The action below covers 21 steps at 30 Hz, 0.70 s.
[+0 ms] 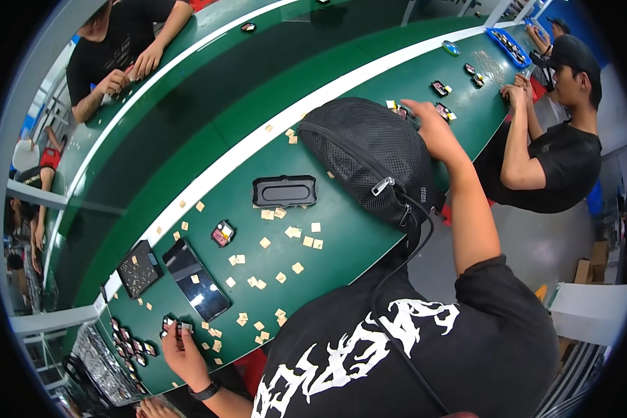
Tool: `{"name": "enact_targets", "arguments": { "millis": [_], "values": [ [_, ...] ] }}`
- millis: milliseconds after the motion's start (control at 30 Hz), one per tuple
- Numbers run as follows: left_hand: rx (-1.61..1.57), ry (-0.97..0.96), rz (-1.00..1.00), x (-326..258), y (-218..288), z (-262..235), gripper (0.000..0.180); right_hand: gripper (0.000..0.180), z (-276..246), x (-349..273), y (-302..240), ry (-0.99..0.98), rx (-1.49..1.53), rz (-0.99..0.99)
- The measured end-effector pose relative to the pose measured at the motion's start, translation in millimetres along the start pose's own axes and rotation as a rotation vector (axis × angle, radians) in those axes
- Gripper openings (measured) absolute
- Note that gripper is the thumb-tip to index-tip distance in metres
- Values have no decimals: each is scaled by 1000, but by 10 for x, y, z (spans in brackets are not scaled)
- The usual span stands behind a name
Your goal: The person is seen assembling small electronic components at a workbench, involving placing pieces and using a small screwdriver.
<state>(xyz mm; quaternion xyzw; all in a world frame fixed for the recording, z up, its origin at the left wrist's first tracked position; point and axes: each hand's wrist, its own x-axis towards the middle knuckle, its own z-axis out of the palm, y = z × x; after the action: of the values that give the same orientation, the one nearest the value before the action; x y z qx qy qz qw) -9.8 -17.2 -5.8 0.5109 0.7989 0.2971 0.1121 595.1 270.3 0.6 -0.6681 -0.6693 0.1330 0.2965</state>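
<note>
Head view, looking down over the wearer's black printed shirt at a long green bench.

The left hand, a dark band on its wrist, is pinched shut on a small dark part at the bench's near edge, beside a glossy black tray and a second tray. A row of similar small parts lies just left of it.

The right hand reaches far out, behind a black mesh bag, toward small parts; whether it grips anything I cannot tell.

Many tan squares lie scattered loose, and a black oblong housing and one red-faced part sit apart, so much work seems left.

Other people sit at the bench.
</note>
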Motion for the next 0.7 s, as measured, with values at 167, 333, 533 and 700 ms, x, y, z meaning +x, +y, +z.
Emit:
{"name": "enact_targets", "arguments": {
  "millis": [167,333,533,700],
  "values": [
    [449,200,251,77,138,16,31,48,105,250,-63,-76,2,59],
    [249,235,142,99,407,33,29,44,-4,194,15,137,-35,-34],
    [-722,-192,-22,-34,1511,291,37,38,-613,-490,-1127,151,551,149],
    [-1654,-1070,-242,69,2245,800,79,45,-170,-1058,-2106,-175,532,-392]
  ]
}}
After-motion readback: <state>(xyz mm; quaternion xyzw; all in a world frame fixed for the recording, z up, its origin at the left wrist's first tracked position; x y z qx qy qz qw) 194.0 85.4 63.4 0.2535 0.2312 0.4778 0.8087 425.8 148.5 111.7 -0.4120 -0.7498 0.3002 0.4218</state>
